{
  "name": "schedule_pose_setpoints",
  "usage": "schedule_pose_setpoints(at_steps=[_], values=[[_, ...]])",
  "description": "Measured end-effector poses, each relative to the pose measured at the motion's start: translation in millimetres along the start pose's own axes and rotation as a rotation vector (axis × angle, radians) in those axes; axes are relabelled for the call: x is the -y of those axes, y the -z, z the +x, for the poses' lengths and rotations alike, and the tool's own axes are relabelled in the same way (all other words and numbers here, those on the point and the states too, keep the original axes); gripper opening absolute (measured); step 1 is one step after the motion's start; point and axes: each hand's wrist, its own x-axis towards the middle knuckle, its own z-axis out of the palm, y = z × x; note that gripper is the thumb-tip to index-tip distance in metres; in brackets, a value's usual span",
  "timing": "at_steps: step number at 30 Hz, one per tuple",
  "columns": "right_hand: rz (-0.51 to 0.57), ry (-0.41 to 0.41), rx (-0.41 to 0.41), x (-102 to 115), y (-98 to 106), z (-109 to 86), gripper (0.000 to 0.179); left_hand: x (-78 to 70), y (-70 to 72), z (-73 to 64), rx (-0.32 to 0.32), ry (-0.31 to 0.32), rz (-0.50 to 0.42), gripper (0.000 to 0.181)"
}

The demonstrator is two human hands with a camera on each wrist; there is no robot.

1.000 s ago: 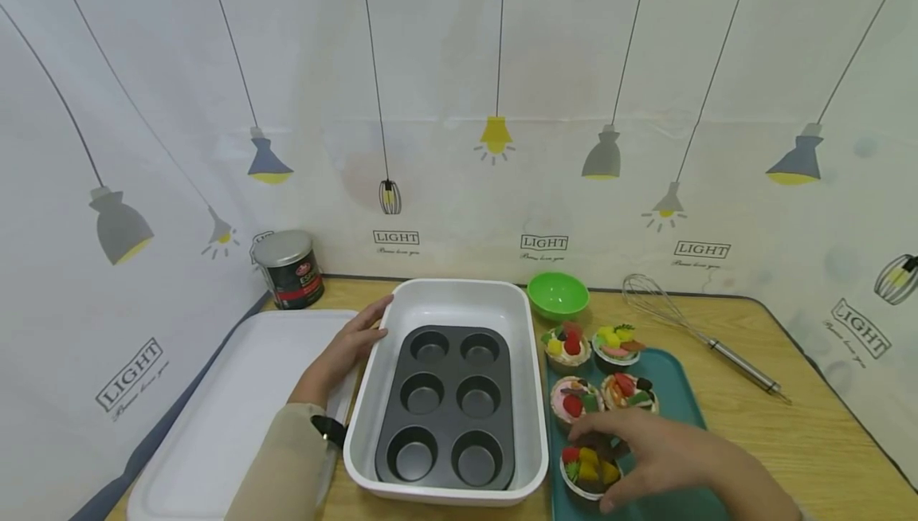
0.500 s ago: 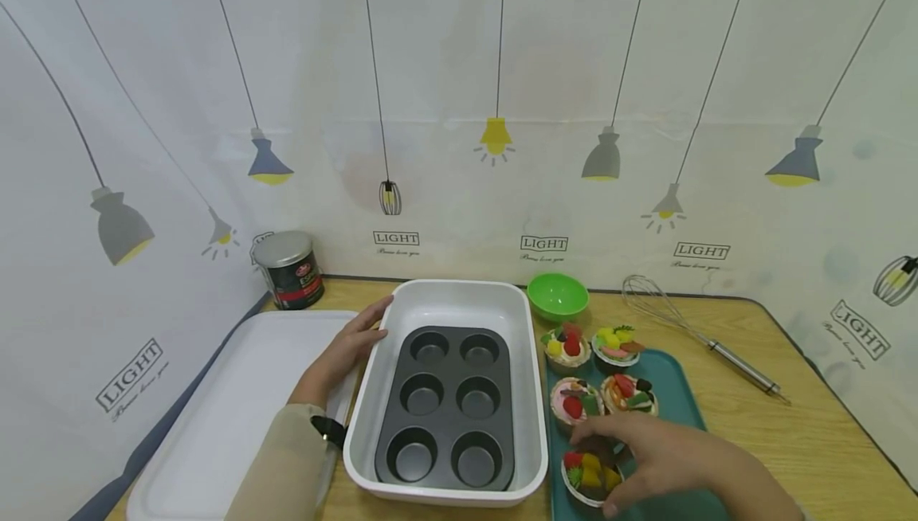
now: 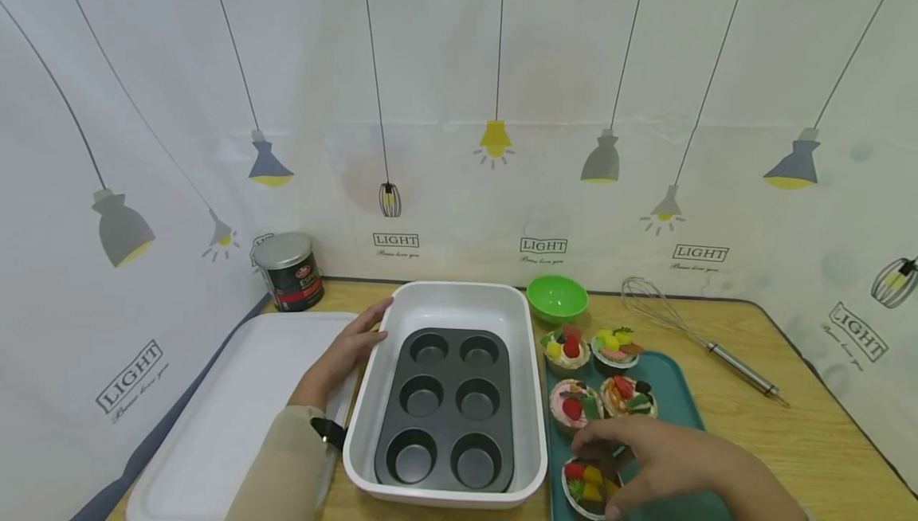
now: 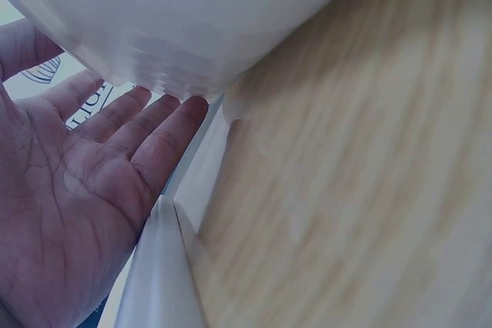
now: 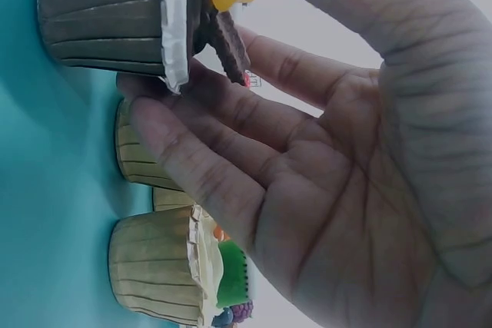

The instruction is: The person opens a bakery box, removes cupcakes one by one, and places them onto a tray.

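My left hand (image 3: 344,354) rests with extended fingers against the left side of a white rectangular baking dish (image 3: 537,401); its fingertips touch the outer wall in the left wrist view. Inside the dish lies a dark muffin tin (image 3: 449,374) with bare cups. At the lower right, my right hand (image 3: 663,453) holds a fruit-topped cupcake (image 3: 592,475) by its rim, thumb on one side and fingers on the other. Its brown pleated case (image 5: 108,13) sits low over the teal tray (image 3: 677,393). The hand covers part of the cupcake in the head view.
Several more fruit-topped cupcakes (image 3: 570,405) stand behind my right hand on the teal tray. A green bowl (image 3: 557,298) and a whisk (image 3: 731,362) lie beyond. On the left are a white tray (image 3: 237,409) and a lidded black tin (image 3: 290,274).
The cupcake at my right hand has shifted slightly toward me and turned a little. My right hand has moved slightly with it. My left hand stays at the dish.
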Motion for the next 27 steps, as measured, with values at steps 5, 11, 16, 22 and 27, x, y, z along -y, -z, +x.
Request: schedule_pose_setpoints(at_steps=[5, 11, 16, 22, 27], values=[[0.028, 0.008, 0.002, 1.4, 1.5, -0.8, 0.054, -0.6, 0.0, 0.4, -0.007, 0.008, -0.004, 0.062], [0.083, 0.001, 0.017, 1.0, 2.8, -0.7, 0.051, 1.3, 0.4, 1.7, 0.005, -0.003, -0.017, 0.063], [0.123, 0.044, 0.023, -0.6, 3.2, -1.5, 0.048, 3.3, -0.3, 2.7, 0.003, -0.002, -0.013, 0.063], [0.061, 0.148, -0.041, -1.6, 5.9, -1.4, 0.044, 2.8, -1.8, 0.9, -0.019, 0.028, -0.005, 0.061], [-0.086, 0.262, -0.195, 1.3, 10.0, 0.5, 0.038, -0.4, -6.0, -0.4, -0.065, 0.060, 0.075, 0.061]])
